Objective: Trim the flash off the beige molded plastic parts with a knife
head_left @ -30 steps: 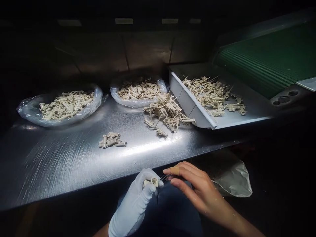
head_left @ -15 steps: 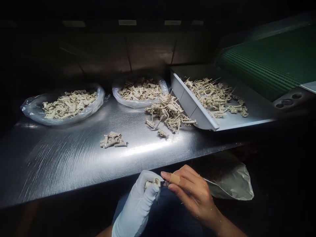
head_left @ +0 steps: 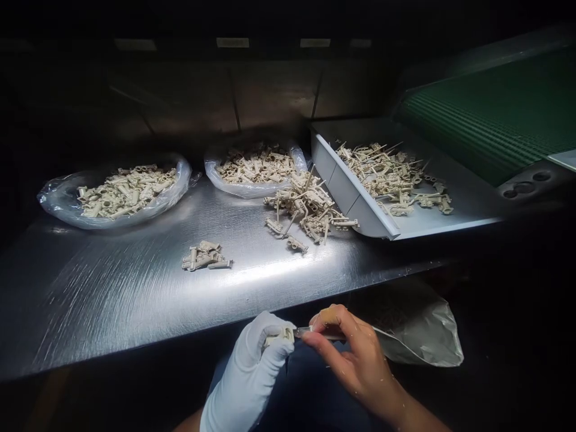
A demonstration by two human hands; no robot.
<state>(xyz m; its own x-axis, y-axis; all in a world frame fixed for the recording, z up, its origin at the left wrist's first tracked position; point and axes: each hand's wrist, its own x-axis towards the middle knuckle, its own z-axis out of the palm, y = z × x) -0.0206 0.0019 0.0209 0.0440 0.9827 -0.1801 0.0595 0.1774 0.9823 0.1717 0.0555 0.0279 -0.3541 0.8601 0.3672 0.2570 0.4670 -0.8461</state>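
Observation:
My left hand [head_left: 254,366], in a white glove, is closed around a cream plastic part [head_left: 281,338] in front of the table's near edge. Bare but for a tan bandage on one finger, my right hand [head_left: 355,354] pinches a thin knife [head_left: 303,330]. The blade's tip meets the right side of the part; the handle lies partly hidden under my fingers. On the metal table [head_left: 135,288] are a small group of similar parts [head_left: 207,256] and a larger heap [head_left: 310,207] with long stems.
Two plastic bags [head_left: 180,183] [head_left: 247,190] full of parts stand at the back. A grey tray [head_left: 355,192] of parts is at the right, beside a green conveyor belt [head_left: 490,114]. An open bag [head_left: 432,342] hangs below the table edge.
My right hand's fingers have curled in, and more of the knife now shows between them. The left hand has turned the part slightly. Nothing on the table has moved.

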